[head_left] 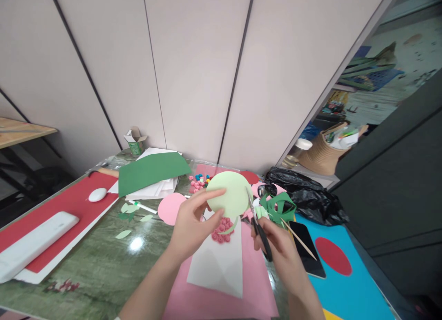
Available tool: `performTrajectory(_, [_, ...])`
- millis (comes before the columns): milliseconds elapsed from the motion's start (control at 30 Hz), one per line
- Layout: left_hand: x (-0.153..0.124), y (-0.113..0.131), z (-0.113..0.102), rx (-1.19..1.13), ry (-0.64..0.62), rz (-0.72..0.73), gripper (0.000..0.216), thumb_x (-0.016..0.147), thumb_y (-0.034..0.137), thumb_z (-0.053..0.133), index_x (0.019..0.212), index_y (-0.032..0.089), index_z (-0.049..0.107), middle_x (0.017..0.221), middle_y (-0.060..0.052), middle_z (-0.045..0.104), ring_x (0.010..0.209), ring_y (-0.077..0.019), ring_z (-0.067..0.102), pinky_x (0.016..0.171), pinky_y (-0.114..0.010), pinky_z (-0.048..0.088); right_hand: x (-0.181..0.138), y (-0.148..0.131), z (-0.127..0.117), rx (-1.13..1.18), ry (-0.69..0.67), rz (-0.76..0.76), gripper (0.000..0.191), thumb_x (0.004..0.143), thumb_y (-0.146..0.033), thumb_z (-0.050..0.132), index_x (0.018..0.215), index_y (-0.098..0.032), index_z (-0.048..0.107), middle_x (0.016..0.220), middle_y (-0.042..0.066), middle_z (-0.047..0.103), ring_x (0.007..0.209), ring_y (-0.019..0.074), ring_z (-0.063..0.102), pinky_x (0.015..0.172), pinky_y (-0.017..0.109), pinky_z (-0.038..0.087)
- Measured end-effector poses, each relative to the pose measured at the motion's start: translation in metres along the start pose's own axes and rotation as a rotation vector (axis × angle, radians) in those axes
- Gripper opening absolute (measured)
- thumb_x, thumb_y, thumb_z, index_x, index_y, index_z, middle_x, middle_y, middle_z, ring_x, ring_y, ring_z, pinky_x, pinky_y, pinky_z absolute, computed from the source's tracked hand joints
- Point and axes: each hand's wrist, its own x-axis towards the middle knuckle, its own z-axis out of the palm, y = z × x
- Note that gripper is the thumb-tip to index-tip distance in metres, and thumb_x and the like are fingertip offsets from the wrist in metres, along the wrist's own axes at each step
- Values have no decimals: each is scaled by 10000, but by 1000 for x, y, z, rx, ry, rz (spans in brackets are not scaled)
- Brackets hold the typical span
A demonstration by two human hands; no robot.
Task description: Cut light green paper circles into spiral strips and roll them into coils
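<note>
My left hand pinches a pale green paper circle and holds it up over the table. In my right hand are black-handled scissors, fingers through the loops, with the blades at the circle's right edge. A thin curl of green paper hangs below the circle. Under my hands lies a white paper shape with a cluster of small pink balls, on a pink sheet.
A green sheet rests on white papers at the back left, with a pink circle and leaf cut-outs nearby. A phone, a wooden stick, green scraps and a black bag lie right.
</note>
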Motion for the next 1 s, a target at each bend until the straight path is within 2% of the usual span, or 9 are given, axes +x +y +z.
performTrajectory(167, [0,0,0,9,6,17,300,771,150,663,1039,266,732,1034,-73,675,897,-180,604,731,-256,510,0,2,-1,-3,0,-3,247,903,-262,400,661,-210,397,631,-20,469,606,140,424,564,253,304])
performTrajectory(533, [1,0,-1,7,34,36,244,780,173,656,995,241,749,994,-82,679,841,-179,606,687,-265,510,0,1,0,-23,4,20,217,878,-209,407,661,-208,414,637,-17,503,606,136,451,557,243,320])
performTrajectory(700, [-1,-3,4,-25,52,30,274,758,180,688,1020,243,738,1001,-82,670,861,-175,604,723,-266,524,1,1,2,14,14,-2,244,902,-254,402,665,-207,434,617,-18,493,595,138,456,564,251,332])
performTrajectory(833, [-2,-4,5,6,15,24,295,764,157,672,1038,249,732,1021,-80,667,828,-153,596,721,-254,526,1,1,4,41,27,14,250,939,-332,397,744,-199,479,602,-31,471,562,129,424,551,255,313])
performTrajectory(1000, [-3,-3,3,24,-23,2,320,762,130,661,1046,262,727,1042,-75,670,830,-146,595,744,-254,526,2,0,5,23,48,19,276,934,-370,412,723,-198,461,614,-37,435,558,122,391,547,256,293])
